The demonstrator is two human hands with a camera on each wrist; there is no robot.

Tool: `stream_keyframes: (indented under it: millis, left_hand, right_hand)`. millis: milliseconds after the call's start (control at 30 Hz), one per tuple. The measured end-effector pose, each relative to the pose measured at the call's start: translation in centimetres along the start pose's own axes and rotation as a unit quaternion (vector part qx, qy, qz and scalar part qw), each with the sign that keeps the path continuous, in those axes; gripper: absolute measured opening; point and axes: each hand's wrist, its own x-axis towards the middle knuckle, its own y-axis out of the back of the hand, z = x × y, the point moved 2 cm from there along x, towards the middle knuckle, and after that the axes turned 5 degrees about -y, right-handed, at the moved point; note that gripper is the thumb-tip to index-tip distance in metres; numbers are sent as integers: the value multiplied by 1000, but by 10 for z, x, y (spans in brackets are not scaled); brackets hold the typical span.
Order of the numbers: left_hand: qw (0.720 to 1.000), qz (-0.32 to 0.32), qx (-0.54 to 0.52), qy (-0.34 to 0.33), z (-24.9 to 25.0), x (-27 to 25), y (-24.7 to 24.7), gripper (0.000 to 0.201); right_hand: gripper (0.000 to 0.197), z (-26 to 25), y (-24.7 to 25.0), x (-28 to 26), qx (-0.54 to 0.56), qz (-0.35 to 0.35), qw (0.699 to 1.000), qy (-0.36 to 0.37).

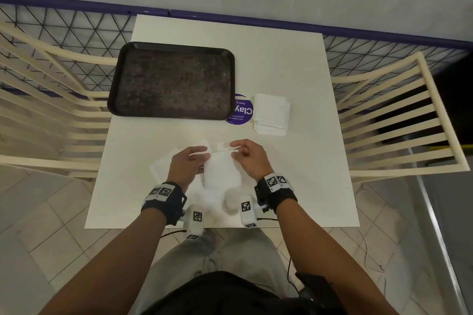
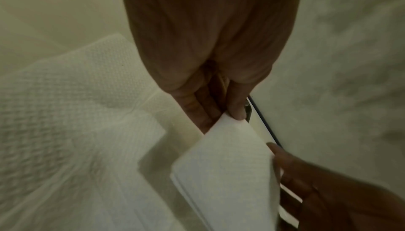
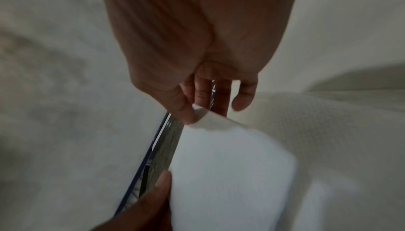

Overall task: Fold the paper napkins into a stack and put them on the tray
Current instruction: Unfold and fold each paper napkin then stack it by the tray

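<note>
A white paper napkin (image 1: 222,170) is held folded just above the table's near middle. My left hand (image 1: 190,162) pinches its far left corner, and my right hand (image 1: 245,155) pinches its far right corner. In the left wrist view the napkin (image 2: 223,170) shows doubled edges under my thumb. The right wrist view shows the napkin (image 3: 228,174) pinched between thumb and fingers. More unfolded napkins (image 1: 160,167) lie flat under my left hand. A stack of folded napkins (image 1: 271,114) sits right of the dark tray (image 1: 174,50), which holds nothing.
A round purple sticker (image 1: 243,110) lies on the white table (image 1: 294,64) between tray and stack. Cream slatted chairs (image 1: 399,115) stand at both sides. A wire mesh fence (image 1: 84,33) runs behind the table.
</note>
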Motion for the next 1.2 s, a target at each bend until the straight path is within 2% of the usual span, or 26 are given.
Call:
stream_keyframes:
  millis: [167,300,467,533,633,767,833,900,1067,1200]
  left_hand:
    - [995,-21,69,-67,6,-2,-4,6]
    - [986,-6,122,-111,11,-2,-4,4]
    - [969,43,183,-158,15,-5,-1,4]
    - [964,44,203,-169,15,-7,-1,7]
    - [956,40,221,-191,16,-9,-5,9]
    - [953,56,224,-198,17,-11,-14,6]
    - [954,69,222,-189,18,-9,-16,6]
    - [956,81,218,-179,20,-6,-17,7]
    - [956,96,219,-172,23,0,-19,10]
    - [954,56,262,-137,10,10,-17,13]
  right_hand:
    - [16,-16,-17,0,-120,-16,991,55]
    - [11,-20,-29,5,-173,-10,983,51]
    - [12,-24,-16,5,-147,0,988,39]
    - [6,-22,-8,4,-102,5,994,26]
    - [13,-20,-3,1,-54,22,998,13]
    - [5,-21,-9,-4,-14,33,999,-7]
    - [21,-17,-15,-5,-14,18,999,-39]
    - [31,-10,-19,-4,-65,-2,996,-53]
    - [14,-13,-10,2,-127,6,992,-13]
    - [11,-22,21,26,-132,56,990,-3]
